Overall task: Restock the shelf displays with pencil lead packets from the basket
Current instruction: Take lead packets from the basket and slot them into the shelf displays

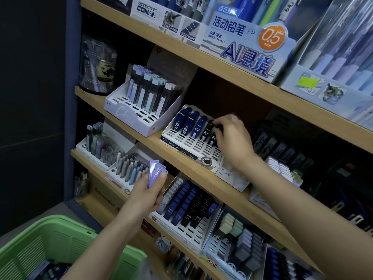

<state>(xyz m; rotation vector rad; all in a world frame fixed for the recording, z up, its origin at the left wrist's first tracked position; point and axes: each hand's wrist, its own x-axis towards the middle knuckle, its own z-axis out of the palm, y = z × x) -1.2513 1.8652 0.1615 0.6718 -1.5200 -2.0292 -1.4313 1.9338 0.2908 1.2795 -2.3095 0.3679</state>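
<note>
My right hand [232,136] reaches into a white slotted display [181,142] on the middle shelf. Its fingers are closed on a black lead packet [215,136] marked 0.3, at the right end of a row of blue and black packets [192,124]. My left hand [149,190] hangs lower, in front of the shelf below, gripping a small stack of purple lead packets [156,171]. The green basket [50,243] sits at the bottom left, with dark packets [54,269] lying in it.
Another white display [131,116] with tall grey packets stands left of the first. Below, a display of HB 0.5 packets [187,207], pen racks [125,164] and eraser trays [238,237] fill the shelves. Mechanical pencil boxes [248,43] line the top shelf.
</note>
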